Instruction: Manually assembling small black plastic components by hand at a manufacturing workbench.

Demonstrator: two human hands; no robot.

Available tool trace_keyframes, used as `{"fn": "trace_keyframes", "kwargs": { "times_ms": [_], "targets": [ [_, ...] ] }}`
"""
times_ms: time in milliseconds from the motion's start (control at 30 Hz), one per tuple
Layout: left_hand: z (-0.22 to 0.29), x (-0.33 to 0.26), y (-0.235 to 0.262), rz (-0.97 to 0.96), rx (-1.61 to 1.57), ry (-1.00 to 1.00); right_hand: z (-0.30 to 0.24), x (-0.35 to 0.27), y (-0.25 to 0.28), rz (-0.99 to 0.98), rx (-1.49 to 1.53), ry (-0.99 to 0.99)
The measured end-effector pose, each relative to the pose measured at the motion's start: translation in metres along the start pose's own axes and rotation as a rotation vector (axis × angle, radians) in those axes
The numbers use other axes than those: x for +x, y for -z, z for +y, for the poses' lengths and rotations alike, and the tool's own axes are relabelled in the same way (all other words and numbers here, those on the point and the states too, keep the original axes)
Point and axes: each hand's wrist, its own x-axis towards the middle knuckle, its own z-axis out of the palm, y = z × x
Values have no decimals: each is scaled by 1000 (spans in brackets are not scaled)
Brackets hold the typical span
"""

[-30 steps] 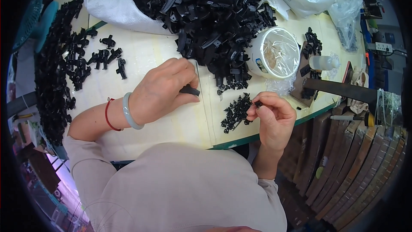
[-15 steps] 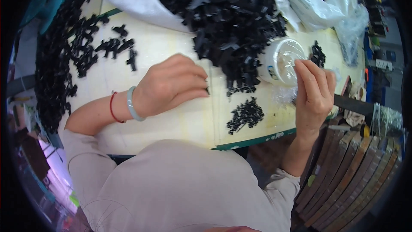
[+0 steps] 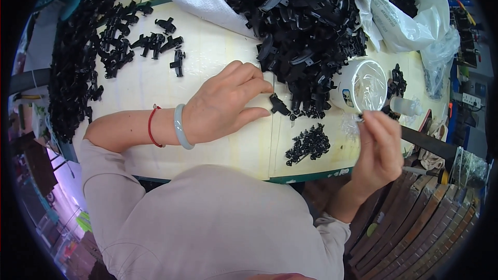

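My left hand (image 3: 223, 101) is open over the middle of the table, thumb and fingers apart. A black plastic part (image 3: 279, 105) lies just beyond its fingertips, at the front edge of a big heap of similar black parts (image 3: 301, 31). On the right, my right hand (image 3: 381, 148) pinches a small dark piece (image 3: 360, 117) between thumb and fingertips; its kind is too small to tell. Right behind those fingertips stands a round white tub (image 3: 345, 91) with clear plastic film over its opening. Small black pieces (image 3: 308, 145) form a pile between my hands.
More black parts (image 3: 155, 41) lie at the left, beside a long dark mound (image 3: 72, 88) along the table's edge. White woven sacks (image 3: 199, 5) flank the heap. A small translucent bottle (image 3: 406, 106) is right of the tub. Brown slabs (image 3: 415, 223) stand below the table's right side.
My left hand has opened from a near-closed grip, and a black part now lies beyond its fingers. My right hand has come down from the tub's opening with a small piece. The view has shifted slightly.
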Motion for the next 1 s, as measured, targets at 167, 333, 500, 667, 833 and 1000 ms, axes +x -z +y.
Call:
{"fn": "trace_keyframes", "kwargs": {
  "times_ms": [167, 333, 500, 667, 833, 1000],
  "targets": [
    [10, 8, -1, -20, 15, 7, -4, -28, -14, -11, 264, -176],
    [-2, 14, -5, -118, -103, -145, -8, -40, -16, -3, 410, -332],
    [6, 10, 10, -349, -630, 150, -17, -46, -27, -4, 724, -531],
    [9, 11, 4, -413, -1083, 412, -26, -45, -41, -106, 744, -435],
    [7, 15, 7, -409, -1270, 473, -32, -48, -46, -187, 810, -446],
    [4, 14, 7, -439, -1365, 502, -32, -44, -50, -29, 726, -467]
  ]
}}
